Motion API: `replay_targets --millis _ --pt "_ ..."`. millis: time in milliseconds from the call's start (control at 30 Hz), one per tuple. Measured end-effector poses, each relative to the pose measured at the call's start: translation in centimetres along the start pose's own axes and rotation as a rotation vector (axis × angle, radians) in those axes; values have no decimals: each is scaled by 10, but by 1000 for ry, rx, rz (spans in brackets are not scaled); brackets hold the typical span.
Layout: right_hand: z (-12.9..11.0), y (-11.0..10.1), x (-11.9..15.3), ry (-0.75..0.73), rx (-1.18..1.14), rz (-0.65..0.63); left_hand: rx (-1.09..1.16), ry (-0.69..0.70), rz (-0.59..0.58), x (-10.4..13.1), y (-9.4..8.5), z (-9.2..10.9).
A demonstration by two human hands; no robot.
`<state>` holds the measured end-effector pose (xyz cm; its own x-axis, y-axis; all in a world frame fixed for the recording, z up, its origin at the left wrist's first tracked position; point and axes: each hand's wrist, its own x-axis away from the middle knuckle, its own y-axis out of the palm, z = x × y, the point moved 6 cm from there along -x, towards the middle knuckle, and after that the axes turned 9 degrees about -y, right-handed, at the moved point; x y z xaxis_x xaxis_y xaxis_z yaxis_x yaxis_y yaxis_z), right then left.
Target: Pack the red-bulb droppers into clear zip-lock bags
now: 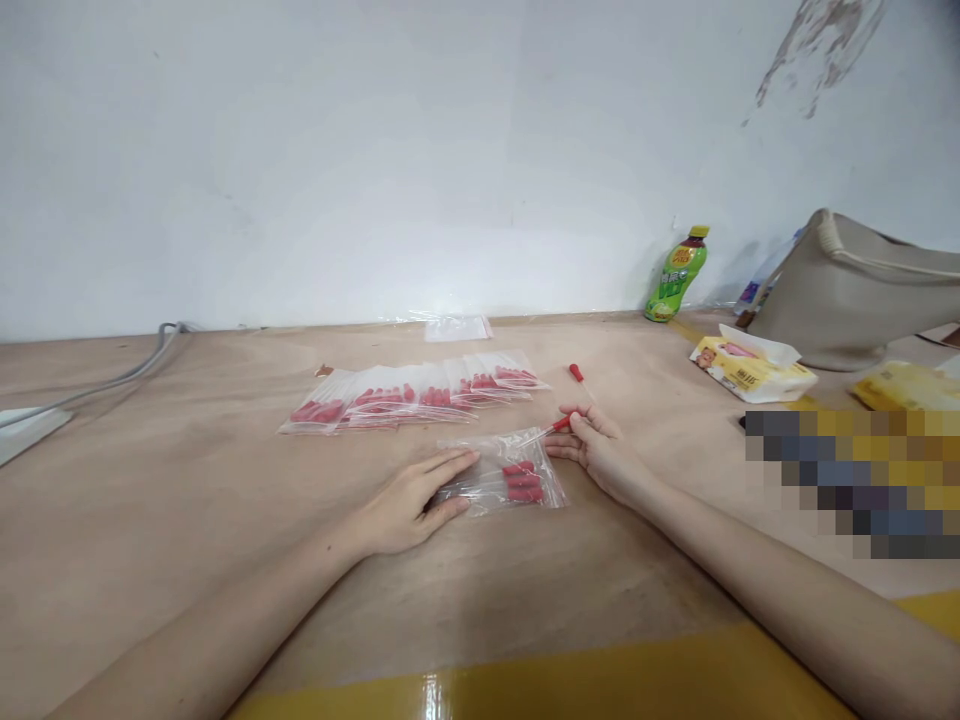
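A clear plastic bag point(491, 490) with several red-ended pieces in it lies flat on the table. My left hand point(420, 500) rests on the bag's left end, thumb and fingers apart. Between the thumb and fingers of my right hand point(592, 450) is a dropper with a red bulb point(561, 423); its thin clear stem points left over the bag's upper right edge. Another red-bulbed dropper point(576, 373) lies on the table just beyond my right hand. Behind the bag, a row of overlapping filled bags point(405, 395) holds more red pieces.
Flat clear bags point(456, 328) lie by the wall. A green bottle point(676, 275), a yellow tissue pack point(750, 370) and a grey-beige bag point(847, 290) stand at the right. Cables point(142, 370) run at the far left. Part of the right side is pixelated.
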<state>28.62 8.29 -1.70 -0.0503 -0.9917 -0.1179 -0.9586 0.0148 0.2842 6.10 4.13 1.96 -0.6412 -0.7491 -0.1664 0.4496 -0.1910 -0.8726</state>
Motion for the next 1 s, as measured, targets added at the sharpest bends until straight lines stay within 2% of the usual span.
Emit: replay_targets --millis 133,200,367,567,700,867,1000 --pt "-2 7 1 33 184 -229 -6 -19 -1 1 -1 0" --pt "-4 9 2 38 227 -299 -14 -17 -7 2 0 -1" --pt "-9 9 3 -55 247 -249 -32 -27 -5 2 1 -3" --pt "-6 23 9 -94 326 -366 -28 -15 -15 0 1 -2" --pt "-2 26 4 -92 372 -317 -33 -16 -14 0 0 -1" --pt "7 22 -7 -168 495 -242 -35 -10 -12 0 0 -1" --pt "8 24 -4 -281 576 -293 -34 -5 0 0 0 -1"
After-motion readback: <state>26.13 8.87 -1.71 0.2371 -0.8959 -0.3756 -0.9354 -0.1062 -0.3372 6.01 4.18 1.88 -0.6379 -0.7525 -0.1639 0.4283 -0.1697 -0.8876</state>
